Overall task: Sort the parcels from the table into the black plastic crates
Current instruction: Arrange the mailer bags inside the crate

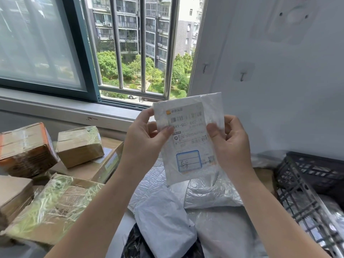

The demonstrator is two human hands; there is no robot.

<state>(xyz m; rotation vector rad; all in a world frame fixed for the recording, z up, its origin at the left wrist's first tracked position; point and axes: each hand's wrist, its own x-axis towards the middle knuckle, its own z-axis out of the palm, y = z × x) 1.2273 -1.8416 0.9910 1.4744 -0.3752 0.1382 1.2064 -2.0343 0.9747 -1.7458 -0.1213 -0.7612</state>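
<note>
I hold a flat white plastic mailer [189,138] upright in front of me, its shipping label with barcodes and a blue-framed box facing me. My left hand [147,136] pinches its left edge, thumb on the label. My right hand [229,138] pinches its right edge. Below it, more white and silvery plastic mailers [210,194] lie piled on the table. A black plastic crate [305,181] stands at the right, with grey bags showing inside it.
Cardboard boxes [80,146] wrapped in tape are stacked on the left of the table, one with orange edges [26,149]. A black bag [134,244] lies at the near edge. Behind are a window with bars and a white wall with hooks [242,76].
</note>
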